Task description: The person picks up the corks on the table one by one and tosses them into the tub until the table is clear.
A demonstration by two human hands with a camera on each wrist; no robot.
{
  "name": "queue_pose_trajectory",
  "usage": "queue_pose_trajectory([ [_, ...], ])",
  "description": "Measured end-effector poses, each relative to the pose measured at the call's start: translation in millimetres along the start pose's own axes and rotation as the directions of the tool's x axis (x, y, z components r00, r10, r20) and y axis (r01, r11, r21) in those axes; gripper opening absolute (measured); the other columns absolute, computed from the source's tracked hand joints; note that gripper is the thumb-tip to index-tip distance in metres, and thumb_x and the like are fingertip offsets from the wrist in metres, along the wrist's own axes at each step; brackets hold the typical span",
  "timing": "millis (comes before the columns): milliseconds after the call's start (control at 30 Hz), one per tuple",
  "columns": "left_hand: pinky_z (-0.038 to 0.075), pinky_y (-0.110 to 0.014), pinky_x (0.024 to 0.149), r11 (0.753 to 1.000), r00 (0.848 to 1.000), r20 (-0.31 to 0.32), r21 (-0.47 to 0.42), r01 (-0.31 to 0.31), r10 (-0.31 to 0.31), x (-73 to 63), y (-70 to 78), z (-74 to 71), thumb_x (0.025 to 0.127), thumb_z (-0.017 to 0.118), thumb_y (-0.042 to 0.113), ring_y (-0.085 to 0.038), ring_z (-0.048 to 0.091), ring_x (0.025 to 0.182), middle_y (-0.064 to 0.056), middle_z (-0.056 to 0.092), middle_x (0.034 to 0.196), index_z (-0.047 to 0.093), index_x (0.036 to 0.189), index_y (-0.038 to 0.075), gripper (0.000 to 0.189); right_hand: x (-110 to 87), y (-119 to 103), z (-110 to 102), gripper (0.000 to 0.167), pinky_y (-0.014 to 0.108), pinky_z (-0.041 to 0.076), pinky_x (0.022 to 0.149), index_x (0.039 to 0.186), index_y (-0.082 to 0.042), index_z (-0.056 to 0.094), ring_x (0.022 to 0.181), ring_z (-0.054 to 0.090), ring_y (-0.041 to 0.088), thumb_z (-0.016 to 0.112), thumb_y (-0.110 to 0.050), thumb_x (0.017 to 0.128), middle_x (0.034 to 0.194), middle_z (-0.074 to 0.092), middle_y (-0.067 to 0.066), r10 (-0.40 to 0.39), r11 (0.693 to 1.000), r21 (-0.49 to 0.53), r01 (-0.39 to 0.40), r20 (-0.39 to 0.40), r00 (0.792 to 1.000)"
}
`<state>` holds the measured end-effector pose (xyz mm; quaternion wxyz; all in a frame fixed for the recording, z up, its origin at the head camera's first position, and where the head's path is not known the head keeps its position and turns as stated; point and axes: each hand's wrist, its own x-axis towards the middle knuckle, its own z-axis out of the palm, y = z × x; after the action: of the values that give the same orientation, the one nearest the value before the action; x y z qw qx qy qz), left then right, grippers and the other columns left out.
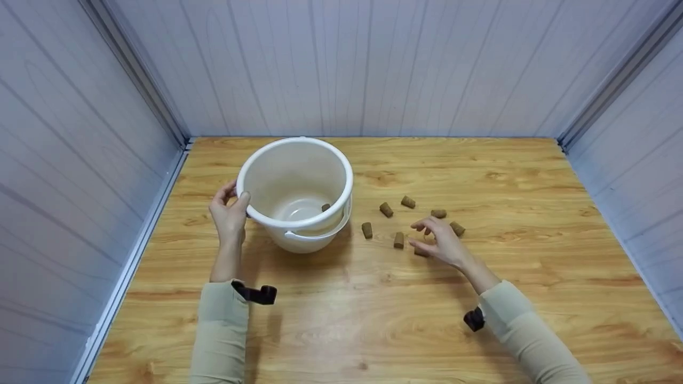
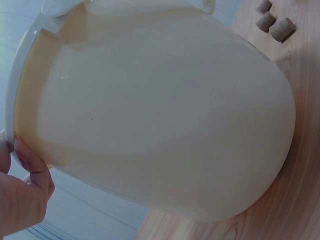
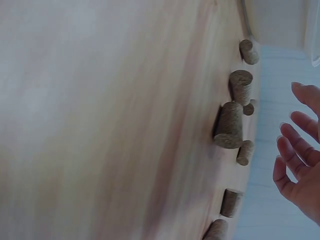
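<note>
My left hand (image 1: 230, 213) grips the rim of a white plastic bucket (image 1: 299, 234), thumb over the edge and fingers curled outside. In the left wrist view the bucket's pale wall (image 2: 160, 115) fills most of the picture, the left hand (image 2: 27, 190) at its rim. One cork (image 1: 326, 207) lies inside the bucket. Several more brown corks, such as one cork (image 1: 398, 240) and another cork (image 1: 386, 209), are scattered on the wooden table. Over them hovers my right hand (image 1: 440, 242), thumb and fingers spread apart with nothing between them. Seen from the right wrist, the right hand (image 3: 302, 150) has loosely bent fingers.
The bucket's white handle (image 1: 325, 232) hangs down on its near right side. Pale panelled walls (image 1: 341, 69) enclose the wooden table (image 1: 341, 320) at the back and on both sides. A black wrist camera (image 1: 261, 294) sits on the left sleeve.
</note>
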<state>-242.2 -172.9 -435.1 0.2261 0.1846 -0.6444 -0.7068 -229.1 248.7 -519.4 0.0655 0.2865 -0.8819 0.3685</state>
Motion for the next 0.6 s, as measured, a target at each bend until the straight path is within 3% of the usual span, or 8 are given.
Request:
queue_pose_trajectory([
  [133, 0.044, -0.012, 0.041, 1.000, 1.000, 0.006, 0.011, 0.011, -0.012, -1.1, 1.2, -0.6, 0.080, 0.054, -0.009, -0.012, 0.052, 0.076, -0.008, 0.052, 0.094, 0.059, 0.121, -0.010, 0.041, -8.7, 6.8, 1.6, 0.031, 0.050, 0.050, 0.074, 0.107, 0.007, 0.062, 0.086, 0.057, 0.034, 0.075, -0.009, 0.084, 0.100, 0.061, 0.020, 0.017, 1.000, -0.003, -0.017, 0.017, 1.000],
  [600, 0.045, -0.012, 0.042, 0.999, 1.000, 0.011, 0.030, 0.025, -0.025, 0.4, 1.4, -1.1, 0.082, 0.056, -0.006, -0.013, 0.051, 0.080, -0.011, 0.052, 0.097, 0.058, 0.123, -0.010, 0.042, -22.3, 19.4, 1.9, 0.036, 0.051, 0.049, 0.079, 0.110, 0.008, 0.061, 0.090, 0.057, 0.035, 0.077, -0.008, 0.082, 0.098, 0.060, 0.017, 0.084, 0.996, -0.048, -0.079, 0.107, 0.991],
])
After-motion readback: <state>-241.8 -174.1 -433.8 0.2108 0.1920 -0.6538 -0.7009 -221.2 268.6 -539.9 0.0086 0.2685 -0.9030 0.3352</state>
